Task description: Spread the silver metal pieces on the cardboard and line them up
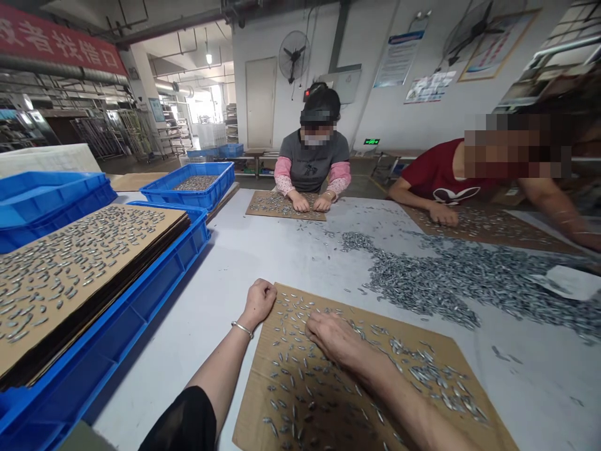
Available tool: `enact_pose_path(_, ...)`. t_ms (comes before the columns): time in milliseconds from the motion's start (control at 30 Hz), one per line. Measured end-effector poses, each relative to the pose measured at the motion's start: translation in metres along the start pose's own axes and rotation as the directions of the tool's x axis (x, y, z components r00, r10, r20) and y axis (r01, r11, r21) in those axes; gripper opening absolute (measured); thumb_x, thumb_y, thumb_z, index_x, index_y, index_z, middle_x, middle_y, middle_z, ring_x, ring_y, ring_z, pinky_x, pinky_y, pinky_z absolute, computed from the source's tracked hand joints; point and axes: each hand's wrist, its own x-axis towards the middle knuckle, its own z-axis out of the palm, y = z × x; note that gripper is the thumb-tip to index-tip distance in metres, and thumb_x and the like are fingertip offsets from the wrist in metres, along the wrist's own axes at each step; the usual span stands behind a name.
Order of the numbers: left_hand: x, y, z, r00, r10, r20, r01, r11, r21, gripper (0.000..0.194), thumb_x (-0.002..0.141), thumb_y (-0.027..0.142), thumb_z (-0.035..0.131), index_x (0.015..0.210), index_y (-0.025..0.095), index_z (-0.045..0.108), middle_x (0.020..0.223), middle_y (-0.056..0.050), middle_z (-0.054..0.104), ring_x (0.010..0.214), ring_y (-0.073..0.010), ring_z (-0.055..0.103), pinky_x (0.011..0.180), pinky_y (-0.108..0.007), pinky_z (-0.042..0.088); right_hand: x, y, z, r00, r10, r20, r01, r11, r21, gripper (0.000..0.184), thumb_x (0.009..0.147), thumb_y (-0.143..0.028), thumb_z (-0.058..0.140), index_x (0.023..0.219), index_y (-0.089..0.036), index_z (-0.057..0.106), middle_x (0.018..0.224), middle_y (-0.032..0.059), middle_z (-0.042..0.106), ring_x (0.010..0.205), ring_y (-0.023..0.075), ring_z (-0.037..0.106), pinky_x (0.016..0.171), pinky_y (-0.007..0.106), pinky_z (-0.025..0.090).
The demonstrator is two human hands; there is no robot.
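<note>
A brown cardboard sheet lies in front of me, with many small silvery metal pieces spread over its left side and a looser heap on its right. My left hand rests at the sheet's far left corner, its fingers curled together; what they hold, if anything, is hidden. Over the upper middle of the sheet, my right hand is closed with fingertips pointing down among the pieces. Its fingertips are covered by the hand itself, so anything in them cannot be seen.
A big pile of metal pieces spreads across the white table. At left, a blue crate bears stacked cardboard sheets covered with pieces; another blue crate stands behind. Two people work at cardboard sheets opposite and at right.
</note>
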Motion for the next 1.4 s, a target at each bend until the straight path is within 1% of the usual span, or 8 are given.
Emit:
enact_pose_path(200,0.000,0.001,-0.003,1.000,0.002,0.005,-0.002,1.000,-0.003,0.017,0.086,0.017,0.055,0.073,0.020,0.065,0.083,-0.004,0.067,0.080,-0.0180,0.064,0.078,-0.032,0.051,-0.008,0.036,-0.007,0.982,0.056,-0.182,-0.016,0.977,0.214,0.027,0.102,-0.025,0.039,0.095,-0.022,0.065,0.098,0.0071,0.066,0.089,0.0198,0.060,0.081,0.031,0.043)
enact_pose_path(400,0.000,0.006,-0.008,1.000,0.010,0.019,-0.010,1.000,-0.009,0.017,0.087,0.019,0.054,0.075,0.020,0.065,0.085,-0.004,0.068,0.082,-0.0187,0.065,0.080,-0.032,0.051,-0.017,0.069,-0.014,0.960,0.226,-0.167,-0.213,0.973,0.089,0.023,0.098,-0.021,0.045,0.083,-0.020,0.063,0.087,0.0057,0.063,0.077,0.0169,0.056,0.070,0.027,0.036)
enact_pose_path(567,0.000,0.010,-0.010,1.000,0.013,0.026,-0.013,1.000,-0.009,0.017,0.087,0.021,0.054,0.074,0.021,0.064,0.083,-0.004,0.067,0.081,-0.0193,0.065,0.080,-0.032,0.051,-0.015,0.067,-0.015,0.968,0.225,-0.115,-0.223,0.974,0.029,0.026,0.100,-0.020,0.045,0.081,-0.020,0.062,0.085,0.0062,0.064,0.073,0.0164,0.055,0.067,0.028,0.031)
enact_pose_path(767,0.001,0.013,-0.012,0.999,0.012,0.037,-0.012,1.000,-0.005,0.018,0.090,0.027,0.054,0.076,0.021,0.064,0.085,-0.005,0.068,0.082,-0.0201,0.065,0.079,-0.033,0.051,0.005,0.061,-0.019,0.971,0.217,-0.098,-0.203,0.969,0.138,0.023,0.099,-0.021,0.048,0.081,-0.019,0.063,0.089,0.0070,0.066,0.081,0.0178,0.060,0.068,0.028,0.032)
enact_pose_path(967,0.001,0.013,-0.013,0.999,0.012,0.047,-0.012,1.000,0.000,0.018,0.090,0.028,0.054,0.077,0.021,0.064,0.086,-0.005,0.068,0.082,-0.0200,0.065,0.079,-0.033,0.051,0.027,0.061,-0.011,0.970,0.241,-0.023,-0.236,0.963,0.134,0.029,0.102,-0.026,0.044,0.078,-0.019,0.059,0.085,0.0072,0.064,0.070,0.0170,0.054,0.060,0.028,0.029)
enact_pose_path(1133,0.000,0.013,-0.012,0.999,0.004,0.049,-0.004,1.000,-0.004,0.018,0.090,0.025,0.053,0.076,0.021,0.064,0.085,-0.004,0.067,0.081,-0.0193,0.064,0.078,-0.032,0.050,0.032,0.058,-0.013,0.962,0.271,-0.024,-0.265,0.954,0.142,0.024,0.101,-0.026,0.047,0.083,-0.018,0.062,0.090,0.0088,0.065,0.079,0.0190,0.058,0.065,0.029,0.031)
enact_pose_path(1267,-0.001,0.012,-0.011,0.999,0.001,0.047,-0.001,1.000,-0.008,0.018,0.090,0.024,0.053,0.076,0.021,0.064,0.084,-0.004,0.067,0.081,-0.0189,0.064,0.078,-0.032,0.050,0.039,0.059,-0.014,0.974,0.213,-0.076,-0.195,0.961,0.196,0.014,0.097,-0.019,0.051,0.092,-0.019,0.065,0.100,0.0078,0.066,0.087,0.0182,0.060,0.071,0.027,0.033)
enact_pose_path(1400,-0.002,0.010,-0.009,0.999,-0.002,0.041,0.003,1.000,-0.006,0.018,0.090,0.024,0.053,0.076,0.021,0.064,0.084,-0.004,0.066,0.081,-0.0188,0.064,0.078,-0.032,0.049,0.050,0.067,-0.009,0.986,0.160,-0.041,-0.147,0.962,0.231,0.011,0.094,-0.018,0.054,0.089,-0.019,0.065,0.098,0.0070,0.067,0.087,0.0175,0.060,0.072,0.026,0.034)
